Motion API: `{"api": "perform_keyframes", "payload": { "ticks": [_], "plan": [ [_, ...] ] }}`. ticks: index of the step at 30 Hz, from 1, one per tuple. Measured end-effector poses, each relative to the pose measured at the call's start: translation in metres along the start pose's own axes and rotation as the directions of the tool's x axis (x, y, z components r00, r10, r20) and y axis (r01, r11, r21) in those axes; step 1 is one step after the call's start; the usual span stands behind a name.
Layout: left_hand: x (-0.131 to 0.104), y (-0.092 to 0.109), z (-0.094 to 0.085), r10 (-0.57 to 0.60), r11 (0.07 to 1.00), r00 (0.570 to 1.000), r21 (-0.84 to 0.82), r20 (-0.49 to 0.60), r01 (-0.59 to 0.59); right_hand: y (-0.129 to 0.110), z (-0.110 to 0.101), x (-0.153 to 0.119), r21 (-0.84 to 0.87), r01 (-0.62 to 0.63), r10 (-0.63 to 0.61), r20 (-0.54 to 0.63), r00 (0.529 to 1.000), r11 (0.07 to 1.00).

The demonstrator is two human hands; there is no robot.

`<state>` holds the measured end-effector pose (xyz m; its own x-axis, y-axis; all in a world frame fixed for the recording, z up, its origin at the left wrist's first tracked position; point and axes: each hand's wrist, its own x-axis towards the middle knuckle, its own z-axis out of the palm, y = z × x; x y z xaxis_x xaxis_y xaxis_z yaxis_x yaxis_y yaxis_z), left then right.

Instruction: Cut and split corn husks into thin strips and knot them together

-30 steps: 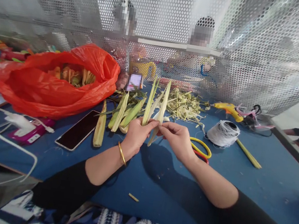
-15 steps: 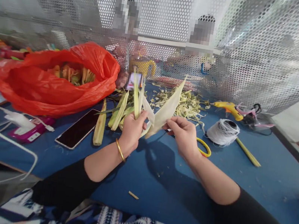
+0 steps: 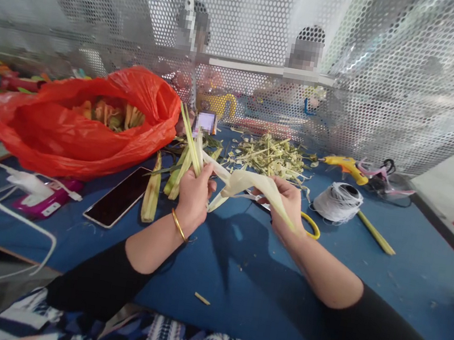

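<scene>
Step in hand looks like opening out or working a pale husk (image 3: pixel 250 184), corn husk by the look of it; it's strung between the two hands, up off the blue tabletop (image 3: pixel 216 260). Left hand (image 3: pixel 194 191): closed, thumb pressed over the fingers, gripping a bunch of narrow strips (image 3: pixel 191 138) that stick up and away to its left, with the husk's near end at the same grip. Right hand (image 3: pixel 292 199): fingers curled in behind the husk, which flops over it toward the wrist; pinch is covered, can't tell how tight. My read: next move calls for firm left, light right, pull spread over the width, since the husk looks thin and could split. Room: best toward the body from both hands, just one small scrap (image 3: pixel 202 299) down there. Tighter elsewhere: trimmings heap (image 3: pixel 274 157) beyond and between the hands, husk pieces (image 3: pixel 151 195) and dark phone (image 3: pixel 119 196) left of the left hand, red bag (image 3: pixel 143 157) further out. Yellow loop (image 3: pixel 316 225) right beside the right wrist, so watch for snags; thread cone (image 3: pixel 337 203) past that, table edge (image 3: pixel 448 242) well apart to the right
</scene>
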<state>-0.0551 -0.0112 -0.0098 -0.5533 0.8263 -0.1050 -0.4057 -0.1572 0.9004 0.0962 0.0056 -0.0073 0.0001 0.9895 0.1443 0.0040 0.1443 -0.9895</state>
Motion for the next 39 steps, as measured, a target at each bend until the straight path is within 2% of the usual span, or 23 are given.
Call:
{"api": "perform_keyframes", "payload": {
  "ticks": [7,14,18,20,22,25,29,33,35,39],
  "plan": [
    [0.005,0.000,-0.002,0.039,0.998,0.998,-0.055,-0.044,-0.041,0.001,-0.003,0.010,0.129,-0.028,0.046,-0.143,0.989,0.991],
    [0.011,0.003,-0.004,0.064,0.995,0.991,-0.065,-0.114,-0.072,0.002,-0.009,0.018,0.180,-0.115,0.149,-0.190,0.970,0.977],
    [0.015,0.007,-0.005,0.057,0.996,0.988,-0.061,-0.141,-0.066,0.004,-0.012,0.023,0.199,-0.107,0.154,-0.237,0.959,0.974],
    [0.016,0.010,-0.006,0.042,0.997,0.995,-0.063,-0.090,-0.048,0.004,-0.015,0.026,0.224,-0.108,0.167,-0.265,0.949,0.969],
    [0.014,0.016,-0.008,0.030,0.997,0.999,-0.065,0.044,-0.027,0.004,-0.018,0.030,0.229,-0.125,0.185,-0.266,0.946,0.966],
    [0.008,0.025,-0.014,0.016,0.999,0.965,-0.041,0.261,-0.005,0.003,-0.022,0.033,0.200,-0.183,0.220,-0.180,0.959,0.963],
    [0.001,0.033,-0.027,-0.030,1.000,0.916,0.004,0.401,0.031,-0.006,-0.020,0.029,0.171,-0.322,0.329,-0.014,0.944,0.931],
    [0.000,0.035,-0.038,-0.074,0.997,0.911,-0.002,0.405,0.082,-0.015,-0.011,0.022,0.013,-0.428,0.424,0.127,0.897,0.903],
    [0.000,0.035,-0.040,-0.084,0.995,0.916,-0.015,0.392,0.097,-0.016,-0.007,0.020,-0.120,-0.461,0.477,0.243,0.845,0.879],
    [0.002,0.036,-0.040,-0.096,0.992,0.927,-0.041,0.363,0.119,-0.010,0.002,0.017,-0.345,-0.421,0.539,0.421,0.730,0.839]
  ]
}}
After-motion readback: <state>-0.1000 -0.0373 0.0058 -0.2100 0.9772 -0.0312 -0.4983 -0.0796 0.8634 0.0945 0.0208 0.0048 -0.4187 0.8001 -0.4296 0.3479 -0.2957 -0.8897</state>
